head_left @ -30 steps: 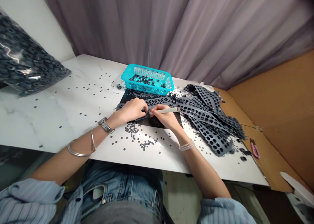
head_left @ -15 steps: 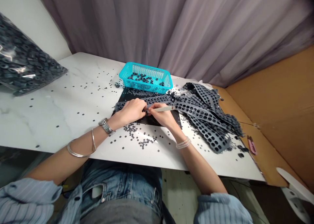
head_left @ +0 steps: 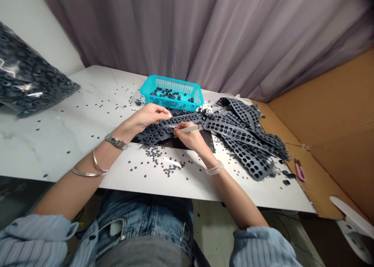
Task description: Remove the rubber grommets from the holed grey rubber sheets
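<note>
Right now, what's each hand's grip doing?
Left hand: fingers over the dark perforated rubber strip; can't tell if gripping.
Right hand: closed, holding a slim pale tool.

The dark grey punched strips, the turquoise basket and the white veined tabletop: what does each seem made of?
The dark grey punched strips look like matte rubber or silicone, since they drape in soft folds. The turquoise mesh basket looks like glossy moulded plastic, with thin lattice walls. The white veined tabletop looks polished, marble or a marble-look laminate; the picture cannot settle which.
</note>
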Available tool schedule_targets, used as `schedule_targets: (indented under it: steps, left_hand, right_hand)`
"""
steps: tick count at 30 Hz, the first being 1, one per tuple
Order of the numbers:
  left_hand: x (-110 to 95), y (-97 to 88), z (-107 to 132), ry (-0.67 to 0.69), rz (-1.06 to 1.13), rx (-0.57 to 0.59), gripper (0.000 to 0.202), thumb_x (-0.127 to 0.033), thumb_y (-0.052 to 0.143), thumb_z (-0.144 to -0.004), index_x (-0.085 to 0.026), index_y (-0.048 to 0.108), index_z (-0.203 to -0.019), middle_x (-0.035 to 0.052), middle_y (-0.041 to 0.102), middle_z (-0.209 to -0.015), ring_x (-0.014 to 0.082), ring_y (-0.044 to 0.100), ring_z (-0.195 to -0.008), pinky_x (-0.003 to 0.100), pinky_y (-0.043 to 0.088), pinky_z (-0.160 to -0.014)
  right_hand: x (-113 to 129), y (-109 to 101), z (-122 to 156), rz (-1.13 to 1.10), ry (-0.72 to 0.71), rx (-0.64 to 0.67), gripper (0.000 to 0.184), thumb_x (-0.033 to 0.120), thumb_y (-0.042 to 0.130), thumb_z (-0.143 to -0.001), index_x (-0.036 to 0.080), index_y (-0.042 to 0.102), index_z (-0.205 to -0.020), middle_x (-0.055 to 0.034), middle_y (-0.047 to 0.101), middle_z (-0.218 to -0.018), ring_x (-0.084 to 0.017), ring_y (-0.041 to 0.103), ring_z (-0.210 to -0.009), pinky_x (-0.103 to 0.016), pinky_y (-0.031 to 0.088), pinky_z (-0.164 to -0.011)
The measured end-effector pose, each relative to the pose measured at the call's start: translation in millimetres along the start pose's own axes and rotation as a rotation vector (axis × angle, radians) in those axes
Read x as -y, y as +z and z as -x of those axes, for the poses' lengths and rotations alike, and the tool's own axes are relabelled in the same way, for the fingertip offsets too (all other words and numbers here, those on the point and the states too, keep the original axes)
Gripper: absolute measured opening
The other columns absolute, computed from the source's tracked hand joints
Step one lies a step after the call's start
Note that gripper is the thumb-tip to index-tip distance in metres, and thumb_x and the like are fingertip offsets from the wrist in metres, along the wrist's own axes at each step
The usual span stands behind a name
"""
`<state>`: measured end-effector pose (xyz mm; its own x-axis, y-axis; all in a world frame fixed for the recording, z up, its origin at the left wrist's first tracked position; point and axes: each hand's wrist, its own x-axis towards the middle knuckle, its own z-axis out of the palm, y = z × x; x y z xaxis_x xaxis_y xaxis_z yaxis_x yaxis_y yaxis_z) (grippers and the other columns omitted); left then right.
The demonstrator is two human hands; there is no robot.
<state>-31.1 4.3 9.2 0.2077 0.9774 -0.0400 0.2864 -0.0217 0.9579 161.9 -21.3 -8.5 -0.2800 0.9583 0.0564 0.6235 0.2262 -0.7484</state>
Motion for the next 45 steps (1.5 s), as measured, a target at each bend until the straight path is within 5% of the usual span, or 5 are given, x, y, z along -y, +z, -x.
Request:
schedule_targets:
  steps: [4, 9, 31, 40, 45]
  left_hand:
    - [9, -9.9, -12, -0.128, 0.525, 0.032, 0.012, -0.016, 0.081, -0.069, -0.013, 0.071, -0.075, 0.0057, 0.062, -0.077, 0.0065, 0.045, -0.058, 0.020, 0.029, -0.045]
    - [18, -1.1, -20, -0.275, 0.755, 0.120, 0.008, -0.004, 0.074, -0.075, -0.010, 0.069, -0.073, 0.0097, 0.063, -0.078, 0.0046, 0.044, -0.053, 0.016, 0.028, -0.039]
    - [6, 16.5, -9, -0.394, 0.946, 0.090, 0.025, -0.023, 0.061, -0.093, -0.005, 0.067, -0.076, 0.0112, 0.060, -0.076, 0.0051, 0.045, -0.053, 0.012, 0.032, -0.037]
    - [5, 10.3, -10, -0.452, 1.138, 0.061, 0.020, -0.009, 0.048, -0.077, -0.002, 0.064, -0.087, 0.0253, 0.064, -0.090, 0.0162, 0.055, -0.065, 0.023, 0.048, -0.048]
    - [10, 9.0, -12, -0.342, 0.997, 0.033, 0.008, -0.008, 0.058, -0.077, -0.005, 0.065, -0.081, 0.0136, 0.060, -0.077, 0.0129, 0.054, -0.066, 0.017, 0.040, -0.048]
  right_hand:
    - [-14, 2, -5, -0.200, 0.050, 0.005, 0.020, 0.026, 0.058, -0.082, 0.015, 0.066, -0.068, -0.0058, 0.072, -0.069, -0.011, 0.056, -0.055, -0.021, 0.038, -0.051]
    - [-24, 0, -9, -0.373, 0.090, -0.083, 0.018, 0.030, 0.059, -0.081, 0.016, 0.066, -0.072, -0.0080, 0.074, -0.075, -0.014, 0.065, -0.063, -0.022, 0.047, -0.055]
    - [-26, -2, -8, -0.342, 0.071, -0.120, 0.019, 0.030, 0.057, -0.079, 0.016, 0.067, -0.070, -0.0081, 0.074, -0.073, -0.017, 0.069, -0.066, -0.025, 0.053, -0.059]
    - [-21, 2, -9, -0.477, 0.071, -0.102, 0.016, 0.029, 0.061, -0.079, 0.016, 0.064, -0.070, -0.0063, 0.071, -0.070, -0.017, 0.070, -0.067, -0.026, 0.057, -0.065]
    - [-22, 3, -10, -0.413, 0.053, -0.073, 0.016, 0.027, 0.060, -0.080, 0.015, 0.065, -0.072, -0.0078, 0.073, -0.073, -0.017, 0.071, -0.069, -0.025, 0.056, -0.065]
